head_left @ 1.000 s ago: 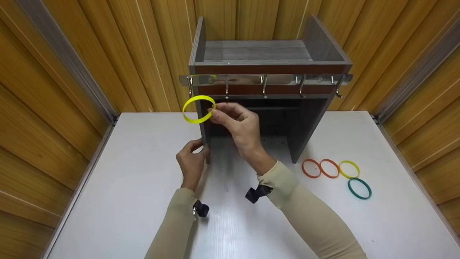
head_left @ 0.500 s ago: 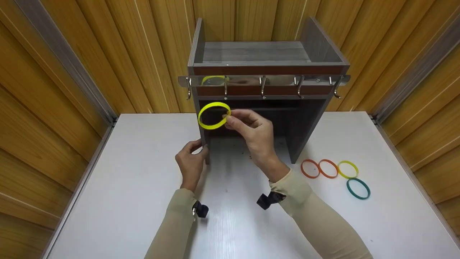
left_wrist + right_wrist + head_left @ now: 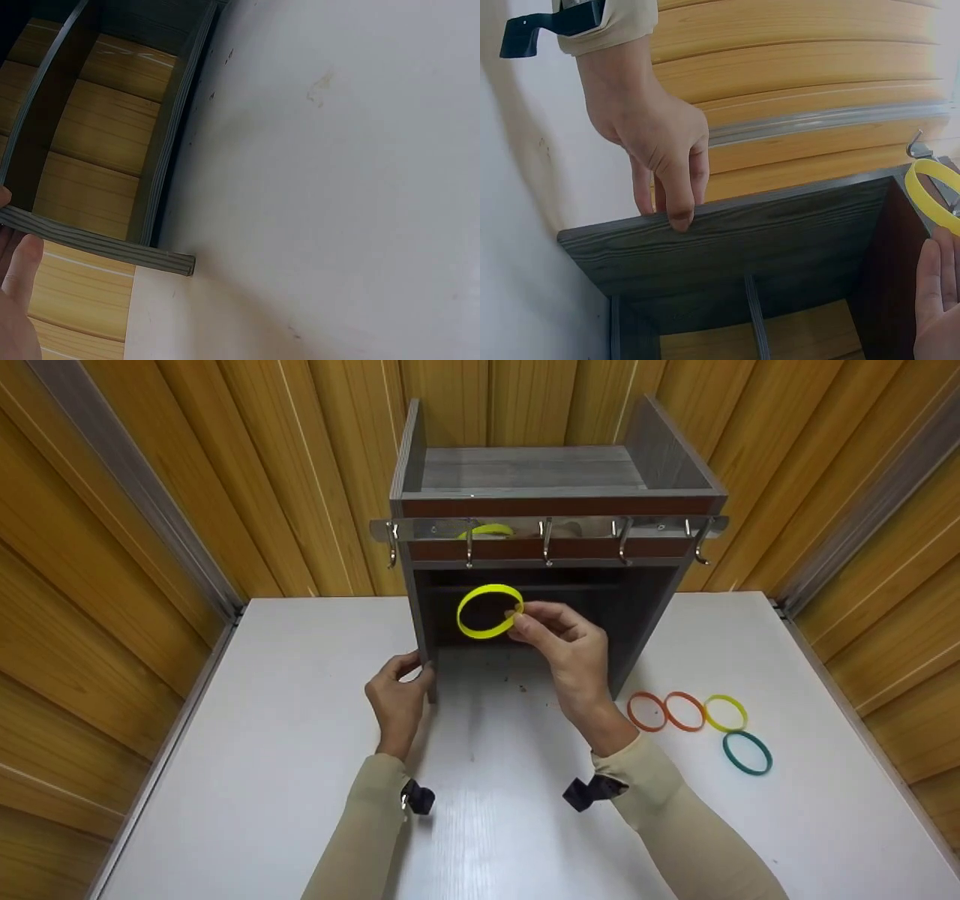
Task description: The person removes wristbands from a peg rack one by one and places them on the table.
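In the head view my right hand (image 3: 577, 660) pinches a yellow silicone wristband (image 3: 481, 634) between thumb and fingertips. It holds the band in front of the grey wooden shelf unit (image 3: 525, 469), lower than the metal hook rail (image 3: 585, 526). The band (image 3: 928, 204) shows at the right edge of the right wrist view, past my fingertips. My left hand (image 3: 401, 697) grips the front edge of the unit's left side panel (image 3: 735, 240) low down, thumb on one face and fingers on the other. Only fingertips of that hand (image 3: 22, 285) enter the left wrist view.
Two orange wristbands (image 3: 667, 709), another yellow wristband (image 3: 724, 697) and a green wristband (image 3: 752, 772) lie touching in a cluster on the white table (image 3: 300, 720), right of the unit. Several curved hooks (image 3: 547, 547) jut from the rail. Wood-look walls (image 3: 112, 622) enclose the table.
My right hand has moved right and a little down with the yellow wristband, away from the leftmost hook. The left hand keeps its grip on the side panel.
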Demonstrator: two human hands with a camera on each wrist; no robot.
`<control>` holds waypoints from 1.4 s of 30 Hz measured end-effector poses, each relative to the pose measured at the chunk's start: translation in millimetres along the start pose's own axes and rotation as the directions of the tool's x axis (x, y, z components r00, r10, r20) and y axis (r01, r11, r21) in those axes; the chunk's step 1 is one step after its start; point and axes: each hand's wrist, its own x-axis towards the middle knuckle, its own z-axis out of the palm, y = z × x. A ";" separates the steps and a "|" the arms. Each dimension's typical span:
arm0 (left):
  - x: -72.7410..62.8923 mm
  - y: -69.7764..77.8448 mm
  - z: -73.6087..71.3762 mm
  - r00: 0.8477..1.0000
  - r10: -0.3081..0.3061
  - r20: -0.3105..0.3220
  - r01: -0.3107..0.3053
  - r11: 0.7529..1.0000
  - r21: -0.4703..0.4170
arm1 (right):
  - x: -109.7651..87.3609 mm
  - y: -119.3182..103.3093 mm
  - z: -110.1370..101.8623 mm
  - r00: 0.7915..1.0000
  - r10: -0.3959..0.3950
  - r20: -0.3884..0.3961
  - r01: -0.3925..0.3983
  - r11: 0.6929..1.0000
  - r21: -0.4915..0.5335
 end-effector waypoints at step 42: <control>-2.4 2.8 1.4 1.000 0.023 0.007 -0.023 1.000 -0.021 | -44.0 10.7 -110.7 0.928 0.203 -0.314 -0.230 0.972 -0.050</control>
